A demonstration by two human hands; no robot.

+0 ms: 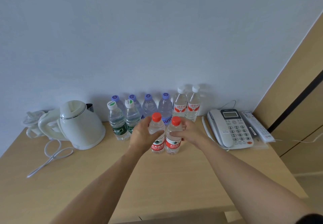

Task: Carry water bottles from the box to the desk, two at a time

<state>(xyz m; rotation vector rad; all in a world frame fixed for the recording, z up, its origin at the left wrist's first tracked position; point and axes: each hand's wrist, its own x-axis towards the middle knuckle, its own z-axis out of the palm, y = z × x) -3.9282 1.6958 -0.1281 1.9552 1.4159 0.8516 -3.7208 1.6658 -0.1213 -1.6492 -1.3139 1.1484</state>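
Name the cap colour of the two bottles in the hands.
Red caps, clearest in the head view.

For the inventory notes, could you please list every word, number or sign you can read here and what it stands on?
"农夫山泉": red labels of the two red-capped bottles, one in the left hand, one in the right hand.
"1" to "9", "*", "0", "#": keys of the phone.
Swirl sign: the purple caps.
Blurred, unreadable: green-label bottles, red script on white-capped bottles, remote, phone screen.
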